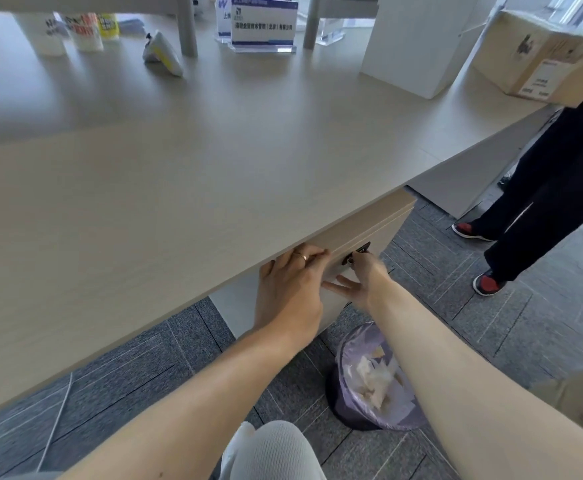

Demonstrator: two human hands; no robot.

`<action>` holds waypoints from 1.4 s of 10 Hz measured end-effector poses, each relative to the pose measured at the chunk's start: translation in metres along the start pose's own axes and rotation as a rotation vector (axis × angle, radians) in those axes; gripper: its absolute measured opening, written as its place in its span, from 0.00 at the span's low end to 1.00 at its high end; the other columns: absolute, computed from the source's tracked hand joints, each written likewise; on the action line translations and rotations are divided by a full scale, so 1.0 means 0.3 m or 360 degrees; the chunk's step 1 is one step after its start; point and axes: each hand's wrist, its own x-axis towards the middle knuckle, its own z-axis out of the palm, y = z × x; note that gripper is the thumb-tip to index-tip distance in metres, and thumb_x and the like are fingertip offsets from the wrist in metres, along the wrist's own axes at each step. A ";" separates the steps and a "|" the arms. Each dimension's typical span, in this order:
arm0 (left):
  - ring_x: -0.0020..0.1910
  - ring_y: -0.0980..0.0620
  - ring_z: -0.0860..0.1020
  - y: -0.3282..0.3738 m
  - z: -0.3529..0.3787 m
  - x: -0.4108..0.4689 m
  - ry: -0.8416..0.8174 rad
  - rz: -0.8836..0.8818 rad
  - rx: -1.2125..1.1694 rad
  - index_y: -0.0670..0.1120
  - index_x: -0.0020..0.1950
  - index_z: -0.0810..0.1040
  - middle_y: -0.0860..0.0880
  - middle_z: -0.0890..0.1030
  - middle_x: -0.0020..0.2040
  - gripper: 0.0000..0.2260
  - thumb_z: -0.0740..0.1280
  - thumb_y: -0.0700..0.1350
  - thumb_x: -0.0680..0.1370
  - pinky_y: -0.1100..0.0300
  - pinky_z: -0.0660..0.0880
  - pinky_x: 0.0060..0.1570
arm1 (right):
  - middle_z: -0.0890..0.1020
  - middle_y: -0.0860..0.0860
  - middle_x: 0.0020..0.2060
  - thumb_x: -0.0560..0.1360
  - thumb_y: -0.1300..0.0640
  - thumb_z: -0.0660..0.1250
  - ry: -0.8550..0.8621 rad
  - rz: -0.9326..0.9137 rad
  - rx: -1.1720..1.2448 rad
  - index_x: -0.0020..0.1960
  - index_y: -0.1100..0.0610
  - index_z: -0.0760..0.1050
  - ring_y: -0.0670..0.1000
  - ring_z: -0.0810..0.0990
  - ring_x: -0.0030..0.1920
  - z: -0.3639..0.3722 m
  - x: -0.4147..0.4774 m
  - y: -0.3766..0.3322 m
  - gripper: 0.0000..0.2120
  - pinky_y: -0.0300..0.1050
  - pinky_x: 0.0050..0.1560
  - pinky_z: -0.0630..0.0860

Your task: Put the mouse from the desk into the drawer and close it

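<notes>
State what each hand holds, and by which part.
Right hand: fingertips at the drawer's dark handle. Left hand: flat on the drawer front, holding nothing.

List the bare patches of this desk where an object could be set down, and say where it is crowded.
The desk is bare from its near edge to the back row. Crowded: the back, with cups, a crumpled packet, sign holders and a white box. Both hands are at the drawer front.

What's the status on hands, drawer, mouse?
Left hand flat on drawer front; right hand at its dark handle. Drawer looks shut. Mouse not visible. Waste bin below, clear.
</notes>
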 end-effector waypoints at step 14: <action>0.68 0.52 0.69 -0.028 -0.002 -0.001 -0.0022 0.0045 0.0014 0.56 0.72 0.70 0.59 0.72 0.70 0.34 0.61 0.32 0.68 0.57 0.59 0.57 | 0.60 0.54 0.78 0.82 0.57 0.59 -0.0019 -0.0066 -0.0008 0.79 0.46 0.57 0.62 0.66 0.71 -0.069 -0.071 -0.058 0.28 0.68 0.56 0.78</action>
